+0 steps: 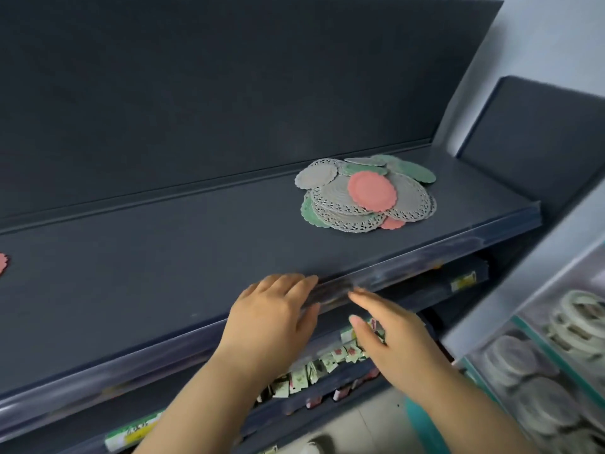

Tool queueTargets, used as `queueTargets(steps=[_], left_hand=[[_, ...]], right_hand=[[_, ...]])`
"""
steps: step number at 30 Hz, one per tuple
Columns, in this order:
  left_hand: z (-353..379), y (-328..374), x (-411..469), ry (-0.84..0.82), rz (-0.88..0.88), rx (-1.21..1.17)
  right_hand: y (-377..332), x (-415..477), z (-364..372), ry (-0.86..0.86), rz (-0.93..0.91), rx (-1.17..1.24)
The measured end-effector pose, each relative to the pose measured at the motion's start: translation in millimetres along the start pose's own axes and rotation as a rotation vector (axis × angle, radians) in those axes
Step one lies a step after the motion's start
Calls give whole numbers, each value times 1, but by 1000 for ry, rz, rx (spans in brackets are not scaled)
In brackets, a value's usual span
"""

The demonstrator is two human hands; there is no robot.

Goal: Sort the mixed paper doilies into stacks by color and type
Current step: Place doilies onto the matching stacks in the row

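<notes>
A mixed pile of paper doilies (366, 194) lies on the dark shelf (163, 257), toward its right end. A pink doily (372, 191) lies on top, over white lace ones (337, 198), and green ones (415, 170) show at the back and left edge. One more pink doily (2, 263) peeks in at the far left edge. My left hand (271, 319) rests flat over the shelf's front edge, fingers apart, holding nothing. My right hand (389, 339) hovers just below and in front of that edge, fingers extended, empty. Both hands are well short of the pile.
A clear plastic strip (425, 257) runs along the shelf's front edge. Lower shelves hold small packets (327, 362) and price tags. At right stands another rack with rolls in clear packs (530, 381). A dark back panel (196, 93) rises behind the shelf.
</notes>
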State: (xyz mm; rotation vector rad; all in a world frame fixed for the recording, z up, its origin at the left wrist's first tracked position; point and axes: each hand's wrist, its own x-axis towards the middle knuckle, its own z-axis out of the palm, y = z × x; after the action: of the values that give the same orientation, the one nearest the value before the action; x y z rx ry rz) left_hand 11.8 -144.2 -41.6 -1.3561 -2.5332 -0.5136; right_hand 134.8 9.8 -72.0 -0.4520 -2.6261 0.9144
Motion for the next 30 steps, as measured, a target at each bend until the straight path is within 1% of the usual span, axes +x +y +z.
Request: queueTargets(steps=[5, 8, 10, 13, 17, 21, 23, 27, 30], left_hand=[[21, -6, 59, 39, -10, -69], [33, -1, 91, 61, -1, -100], [40, 5, 109, 69, 42, -107], [44, 11, 126, 71, 104, -97], [43, 5, 136, 87, 106, -77], [47, 2, 141, 89, 43, -38], [49, 5, 143, 86, 9, -17], [51, 15, 154, 66, -71, 30], [49, 27, 171, 88, -134, 41]], right_hand=[[15, 54, -24, 12, -31, -85], [28, 77, -46, 77, -50, -121], [37, 85, -56, 136, -53, -131], [48, 95, -62, 177, -35, -98], [58, 122, -67, 195, -16, -57], [66, 158, -71, 156, -32, -102], [71, 175, -71, 88, -35, -165], [87, 200, -71, -123, -81, -307], [101, 211, -79, -171, -151, -261]])
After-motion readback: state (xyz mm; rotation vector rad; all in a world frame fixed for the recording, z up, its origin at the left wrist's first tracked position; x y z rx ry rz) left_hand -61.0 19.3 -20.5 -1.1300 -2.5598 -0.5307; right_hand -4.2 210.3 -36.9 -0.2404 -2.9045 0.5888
